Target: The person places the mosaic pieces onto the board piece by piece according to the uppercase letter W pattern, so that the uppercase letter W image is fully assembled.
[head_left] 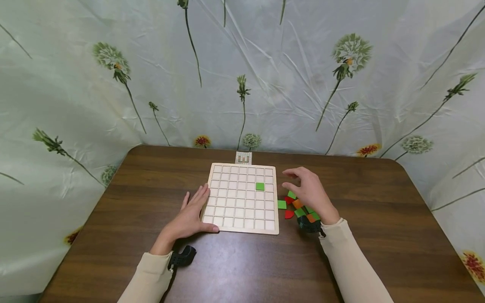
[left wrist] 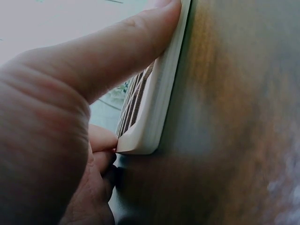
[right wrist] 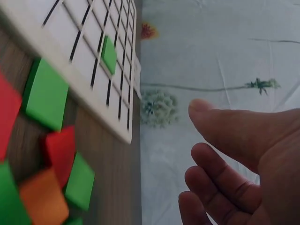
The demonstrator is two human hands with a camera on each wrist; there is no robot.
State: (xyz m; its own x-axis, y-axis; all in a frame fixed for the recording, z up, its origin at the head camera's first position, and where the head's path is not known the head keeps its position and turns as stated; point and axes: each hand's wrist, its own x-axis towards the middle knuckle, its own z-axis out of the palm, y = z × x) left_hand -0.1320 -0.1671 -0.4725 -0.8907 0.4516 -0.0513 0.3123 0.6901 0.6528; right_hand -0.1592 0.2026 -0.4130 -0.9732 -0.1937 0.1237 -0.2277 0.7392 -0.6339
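A pale wooden grid board point(head_left: 242, 231) lies on the table with one green square tile point(head_left: 259, 186) in a cell of its upper right part. My left hand point(head_left: 191, 214) spans the board's near left corner, thumb on the front rim and extended fingers along the left side. Beyond the board's right edge, my right hand point(head_left: 311, 191) hovers over a pile of loose tiles, its fingers loosely bent with nothing between thumb and fingertips. Under it lie green tiles, an orange tile point(right wrist: 44, 197) and red pieces point(head_left: 289, 214) with a rounded side, some hidden by the hand and wrist.
A small printed grid card point(head_left: 243, 158) lies behind the board at the table's far edge. One green tile point(head_left: 282, 204) sits right beside the board's right rim. Behind the brown wooden table point(head_left: 151, 181) hangs a dandelion-patterned curtain point(head_left: 212, 105).
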